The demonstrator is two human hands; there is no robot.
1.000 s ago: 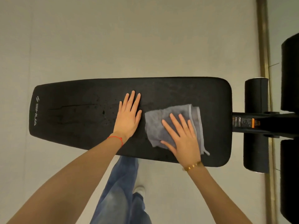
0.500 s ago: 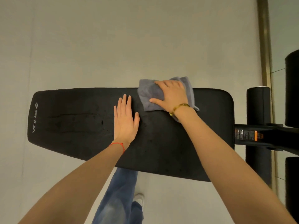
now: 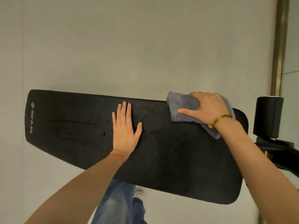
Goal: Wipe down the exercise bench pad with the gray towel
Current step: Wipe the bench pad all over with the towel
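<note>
A long black bench pad [image 3: 169, 159] is seen lying across the view above a pale floor [image 3: 129, 46]. The gray towel [image 3: 182, 109] is draped over its far right edge, gripped by the right hand [image 3: 205, 107] with fingers curled over it. The left hand [image 3: 126, 130] is pressed flat mid-pad, fingers straight

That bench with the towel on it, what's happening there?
A person is wiping a black exercise bench pad. Their right hand grips a gray towel at the pad's far edge, near the end by the roller. Their left hand rests flat on the middle of the pad, fingers straight.
</note>
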